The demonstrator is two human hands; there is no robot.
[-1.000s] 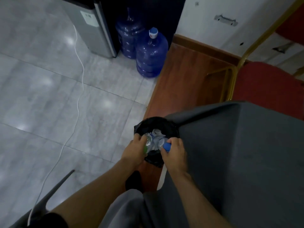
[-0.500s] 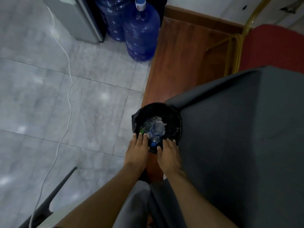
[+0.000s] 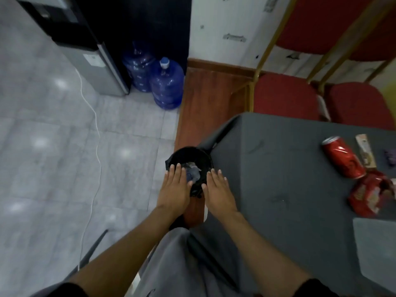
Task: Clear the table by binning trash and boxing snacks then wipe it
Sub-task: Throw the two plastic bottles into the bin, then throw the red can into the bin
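A small black-lined bin [image 3: 188, 153] stands on the floor at the table's left corner, with crushed plastic bottles [image 3: 192, 173] inside. My left hand [image 3: 174, 189] hovers flat over its near left rim, fingers apart, holding nothing. My right hand [image 3: 218, 191] is spread the same way over the near right rim, empty. On the grey-clothed table [image 3: 278, 179] at the right lie a red can [image 3: 342, 156] on its side, a red snack packet [image 3: 368, 196], and a tan wrapper [image 3: 365, 152].
Two blue water jugs [image 3: 166, 86] and a dispenser [image 3: 90, 50] stand at the back left. A white cable [image 3: 97, 146] runs across the tiled floor. Red chairs [image 3: 285, 95] stand behind the table. A grey cloth [image 3: 375, 247] lies at the table's near right.
Both hands let go of the bottles into the bin and drew back, now open above its rim. The view lifted and swung right, bringing the table's can and packet into sight.
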